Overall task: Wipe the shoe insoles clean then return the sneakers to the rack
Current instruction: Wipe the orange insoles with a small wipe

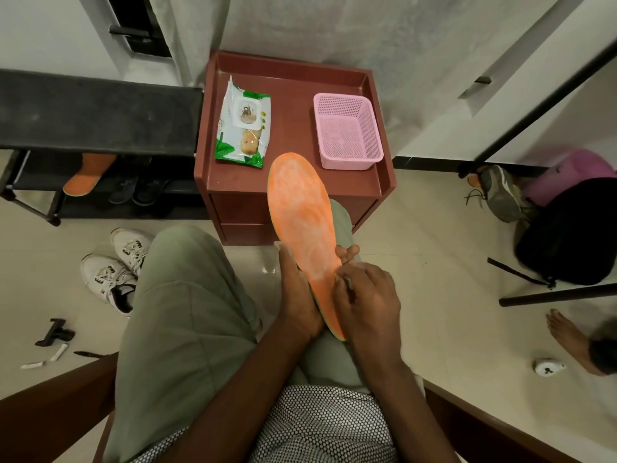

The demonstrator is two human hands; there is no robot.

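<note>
Head view, looking down at a seated person's lap: orange insole (302, 225) held up over the right knee, toe end reaching above the front edge of a red-brown cabinet (290, 78). Left hand (298, 292) cups the heel end from beneath, thumb on one edge, fingertips curled round the other. Right hand (367, 295) rests on the heel area with fingers curled, pinching something small; what it is, cannot tell. Insole surface shows pale worn patches. On the cabinet top: wet-wipes pack (243, 125), green-and-white with leaf print, lettering too small to read; pink mesh basket (347, 135) beside it, apart. White sneakers (115, 265) on the floor by the left leg, dark side markings illegible. Second orange insole (87, 177) sits on the black shoe rack (93, 111) at left
</note>
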